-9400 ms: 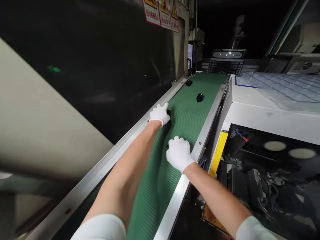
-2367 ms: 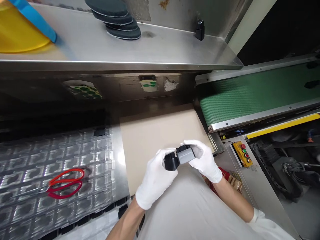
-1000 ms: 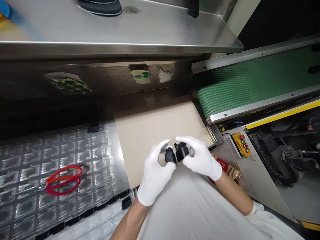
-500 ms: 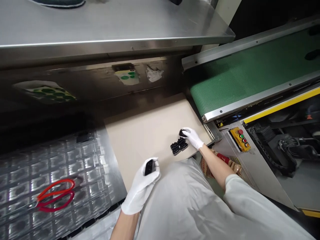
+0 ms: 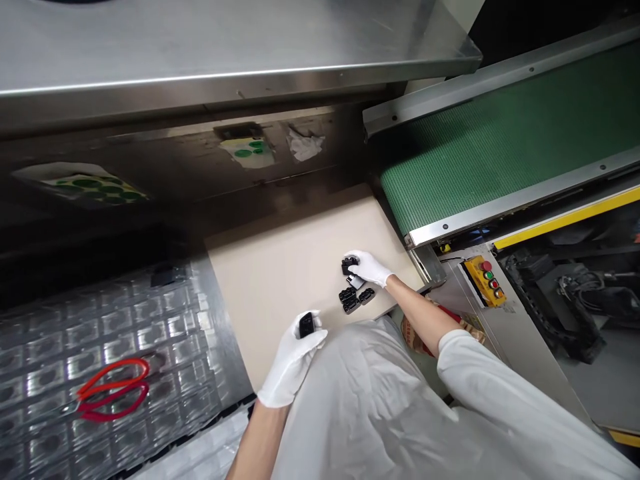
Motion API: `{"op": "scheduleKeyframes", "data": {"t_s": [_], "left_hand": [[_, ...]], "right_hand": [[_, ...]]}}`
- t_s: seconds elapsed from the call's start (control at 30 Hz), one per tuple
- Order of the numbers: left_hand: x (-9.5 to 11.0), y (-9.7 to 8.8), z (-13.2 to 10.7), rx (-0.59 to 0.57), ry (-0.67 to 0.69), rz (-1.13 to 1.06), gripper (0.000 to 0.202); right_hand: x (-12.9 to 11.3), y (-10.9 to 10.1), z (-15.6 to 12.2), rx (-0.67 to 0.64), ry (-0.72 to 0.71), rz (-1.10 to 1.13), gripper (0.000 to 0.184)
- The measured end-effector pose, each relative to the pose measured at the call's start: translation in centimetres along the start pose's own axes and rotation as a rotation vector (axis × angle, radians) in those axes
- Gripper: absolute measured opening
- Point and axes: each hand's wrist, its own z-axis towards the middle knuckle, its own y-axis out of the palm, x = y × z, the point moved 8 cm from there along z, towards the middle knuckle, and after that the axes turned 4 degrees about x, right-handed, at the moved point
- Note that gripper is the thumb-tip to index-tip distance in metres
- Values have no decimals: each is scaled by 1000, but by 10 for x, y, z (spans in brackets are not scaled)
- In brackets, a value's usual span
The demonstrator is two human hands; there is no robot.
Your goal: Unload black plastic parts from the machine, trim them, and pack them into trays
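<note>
Both my hands wear white gloves. My left hand (image 5: 293,357) hovers over the near edge of a beige board (image 5: 280,267), fingers closed on a small black plastic part (image 5: 306,325). My right hand (image 5: 369,268) reaches onto the board's right side and its fingers are closed on another black part (image 5: 349,265). Just below that hand lies a small cluster of black parts (image 5: 354,297) on the board.
A green conveyor belt (image 5: 490,147) with metal rails runs off to the right. A steel shelf (image 5: 210,40) overhangs the board. Clear blister trays (image 5: 100,347) with red scissors (image 5: 113,390) lie at left. A yellow button box (image 5: 484,280) sits at right.
The hands, which held parts together over the board, have separated. The right hand reached onto the board beside the cluster; the left hand stays near the front edge with its part.
</note>
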Motion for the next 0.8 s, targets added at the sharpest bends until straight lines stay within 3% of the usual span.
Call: {"op": "scheduleKeyframes", "data": {"t_s": [0.23,0.43,0.6,0.7,0.8], "left_hand": [[11,6,29,69,112,134,61],[13,19,38,-13,71,130,60],[18,22,47,26,127,197,60],[24,37,72,-4,151,250,57],[29,65,106,-120,121,391,48]], "right_hand": [[-19,-20,-21,24,57,138,48],[7,-28,-49,39,196,192,41],[29,-44,-60,120,253,259,44],[35,-50,-64,168,238,298,42],[36,-61,-65,249,200,328,44]]}}
